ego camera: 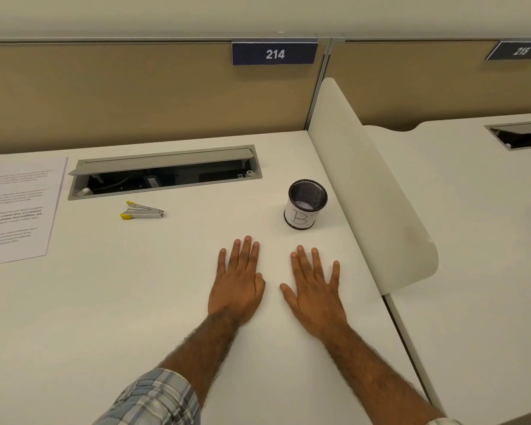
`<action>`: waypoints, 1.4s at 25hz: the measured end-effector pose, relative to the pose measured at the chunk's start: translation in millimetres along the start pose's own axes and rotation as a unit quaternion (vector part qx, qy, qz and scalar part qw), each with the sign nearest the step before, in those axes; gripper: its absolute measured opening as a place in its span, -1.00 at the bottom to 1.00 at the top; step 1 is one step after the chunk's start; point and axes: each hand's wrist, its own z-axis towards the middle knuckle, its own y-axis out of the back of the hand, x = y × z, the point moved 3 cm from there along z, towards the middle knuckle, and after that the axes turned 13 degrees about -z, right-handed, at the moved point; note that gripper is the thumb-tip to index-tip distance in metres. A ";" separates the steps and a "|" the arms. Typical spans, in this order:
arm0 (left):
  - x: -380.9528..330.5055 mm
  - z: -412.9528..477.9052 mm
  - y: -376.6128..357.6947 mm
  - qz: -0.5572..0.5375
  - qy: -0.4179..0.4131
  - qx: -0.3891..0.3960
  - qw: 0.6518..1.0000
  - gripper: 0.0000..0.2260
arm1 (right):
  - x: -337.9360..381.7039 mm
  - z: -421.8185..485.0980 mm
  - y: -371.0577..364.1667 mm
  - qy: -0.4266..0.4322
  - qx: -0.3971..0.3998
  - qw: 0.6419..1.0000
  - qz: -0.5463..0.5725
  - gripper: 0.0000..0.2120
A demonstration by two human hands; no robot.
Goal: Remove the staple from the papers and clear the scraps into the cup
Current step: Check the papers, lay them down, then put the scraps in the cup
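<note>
The left hand (238, 289) and the right hand (314, 294) lie flat on the white table (135, 317), palms down. Each grip is wide open, with the fingers straight, and holds nothing. The two hands lie side by side, near each other but not touching. The thumbs point toward each other.

Just past the fingertips of the right hand stands the cup (305, 205). It is a black mesh cup with a white paper band around it, and the band has a letter B drawn on it. The cup stands upright and no hand touches it.

Ahead of the left hand and off to its left lies a small metal staple remover (141, 211) with yellow ends. It is well apart from both hands.

Much farther left, at the edge of the view, lie the papers (16, 207), flat on the table with printed lines on top. The staple is too small to see.

Behind the staple remover is a long grey slot (163, 174) in the table with its lid up. To the right of the right hand a white divider (371, 185) stands up from the table. On the back wall is a blue sign (274, 53) that reads 214. A checked sleeve (154, 400) covers the upper part of the left arm.
</note>
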 end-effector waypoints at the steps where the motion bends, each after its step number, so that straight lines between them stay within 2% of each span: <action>1: -0.2 -0.3 0.2 -0.001 0.002 0.000 1.000 -0.38 | -5.6 -2.2 -1.1 -0.021 0.004 1.000 0.010 -0.28; 4: -0.7 -0.6 0.7 -0.004 0.002 -0.007 1.000 -0.37 | -12.7 -25.5 -3.4 -0.137 0.014 0.990 0.037 -0.18; 7: -1.4 0.0 0.9 -0.005 0.001 -0.005 1.000 -0.37 | -3.5 -44.6 -12.3 -0.173 0.052 0.983 0.030 -0.10; 10: -0.9 0.1 1.2 0.000 0.000 -0.004 1.000 -0.37 | 5.9 -26.8 -9.9 -0.162 0.056 0.984 0.046 -0.08; 14: -0.4 -0.1 0.4 0.000 -0.001 -0.007 1.000 -0.38 | 11.7 4.9 1.3 -0.095 0.035 0.993 0.056 -0.12; 16: -0.5 0.4 0.0 -0.001 0.000 -0.006 1.000 -0.38 | 5.1 15.1 8.1 -0.065 0.014 0.993 0.093 -0.27; 18: -1.5 0.7 0.7 -0.004 -0.001 -0.009 1.000 -0.38 | -9.6 25.4 17.0 -0.068 -0.038 0.987 0.141 -0.53; 21: -1.7 -0.2 1.7 -0.007 0.000 -0.007 1.000 -0.37 | -20.9 48.0 30.5 -0.049 -0.047 0.981 0.179 -0.60; 24: -2.3 -0.8 2.8 -0.009 -0.001 -0.009 1.000 -0.37 | -15.8 68.8 42.4 0.058 -0.007 0.991 0.120 -0.70; 26: -2.8 -0.8 3.1 -0.011 -0.002 -0.011 1.000 -0.37 | -14.9 71.9 45.6 0.090 -0.002 0.993 0.079 -0.80; 29: -1.7 0.0 1.6 -0.008 -0.001 -0.011 1.000 -0.38 | -13.4 59.2 36.3 0.112 -0.020 0.992 0.057 -0.77; 31: -1.5 -0.5 1.7 -0.010 0.000 -0.012 1.000 -0.38 | -14.2 48.0 27.1 0.129 -0.022 0.986 0.102 -0.69; 33: -1.7 -0.5 1.8 -0.010 0.000 -0.007 1.000 -0.37 | -26.4 45.2 23.1 0.079 -0.016 0.973 0.215 -0.59; 35: -2.1 -0.8 3.0 -0.014 0.000 -0.007 1.000 -0.37 | -41.9 42.9 22.9 0.030 -0.003 0.967 0.252 -0.55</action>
